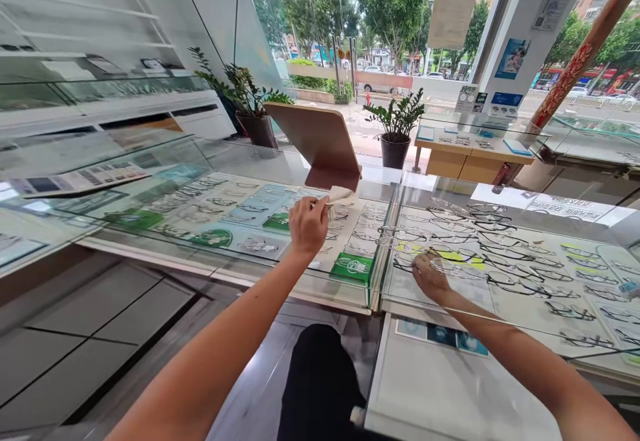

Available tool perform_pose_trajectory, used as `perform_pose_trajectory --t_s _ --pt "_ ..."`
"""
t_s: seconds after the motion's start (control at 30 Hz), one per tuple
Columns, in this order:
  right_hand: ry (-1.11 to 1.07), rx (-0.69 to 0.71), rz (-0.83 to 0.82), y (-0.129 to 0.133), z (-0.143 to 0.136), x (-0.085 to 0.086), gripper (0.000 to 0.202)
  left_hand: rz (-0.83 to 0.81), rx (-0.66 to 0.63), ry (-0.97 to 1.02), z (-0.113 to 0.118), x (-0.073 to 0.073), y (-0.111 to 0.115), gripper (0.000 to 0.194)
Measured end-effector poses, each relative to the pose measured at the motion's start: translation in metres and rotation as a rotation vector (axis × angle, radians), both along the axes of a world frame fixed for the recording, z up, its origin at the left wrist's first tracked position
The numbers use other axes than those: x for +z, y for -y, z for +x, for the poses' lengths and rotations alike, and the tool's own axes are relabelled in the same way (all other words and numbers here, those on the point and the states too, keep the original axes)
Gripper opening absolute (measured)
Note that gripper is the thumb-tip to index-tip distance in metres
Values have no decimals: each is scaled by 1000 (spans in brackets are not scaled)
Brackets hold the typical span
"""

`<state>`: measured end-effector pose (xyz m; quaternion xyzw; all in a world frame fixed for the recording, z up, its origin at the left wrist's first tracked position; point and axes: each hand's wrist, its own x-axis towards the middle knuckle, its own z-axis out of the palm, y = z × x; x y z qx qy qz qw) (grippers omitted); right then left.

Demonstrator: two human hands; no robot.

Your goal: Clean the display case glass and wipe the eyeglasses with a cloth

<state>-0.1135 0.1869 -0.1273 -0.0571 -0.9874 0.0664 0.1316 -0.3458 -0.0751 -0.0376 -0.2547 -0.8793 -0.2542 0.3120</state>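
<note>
My left hand (307, 226) is closed on a pale folded cloth (341, 195) above the glass counter top, just in front of the brown-backed upright board (320, 135). Farther right, my right hand (430, 275) is at the near edge of the right-hand glass case, beside a pair of dark-framed glasses (405, 265). Its fingers are bent, and whether they grip those glasses is unclear. Many eyeglasses (515, 284) lie spread around and beyond it. Below my left hand, a green card (351, 266) shows through the glass.
Two potted plants (395, 151) (257, 131) stand behind the counter. A sample chart (83, 179) lies on the counter at left. Below the right-hand case is a white surface (450, 394) with picture cards. Glass edges meet between the two cases.
</note>
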Motion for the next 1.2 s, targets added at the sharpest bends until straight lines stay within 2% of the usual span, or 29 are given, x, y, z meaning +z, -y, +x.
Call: perform_pose_trajectory --t_s 0.07,0.13,0.23,0.3,0.4,0.5,0.6,0.67,0.73,0.8,0.87,0.97,1.07,1.2 --pt "58 17 -47 11 19 4 12 45 -45 5 0 5 -4 38" --pt "111 59 -90 22 40 11 11 128 -103 33 2 16 -9 33" --pt "188 111 -195 33 70 25 11 351 -196 189 5 46 -12 27" --pt "256 122 -353 39 85 35 13 467 -320 334 8 71 -11 27" --pt "324 147 -531 46 97 53 14 494 -547 344 16 110 -4 28" --pt "382 149 -602 53 100 73 12 475 -633 301 29 140 5 28" --pt "450 152 -690 61 101 98 7 442 -668 304 38 158 13 31" --pt "467 199 -741 65 102 117 5 434 -665 288 33 161 19 34" --pt "434 262 -763 67 100 138 4 384 -583 283 18 157 24 34" --pt "378 306 -746 64 94 158 4 246 -381 321 -6 143 30 36" --pt "309 313 -680 56 83 176 8 -36 -81 432 -31 121 39 41" --pt "188 254 -516 37 55 193 10 -174 89 510 -54 81 55 43" --pt "87 147 -340 16 20 203 11 -259 140 500 -56 44 67 62" --pt "50 -23 -81 -5 -33 207 15 -391 60 508 -50 9 74 61"
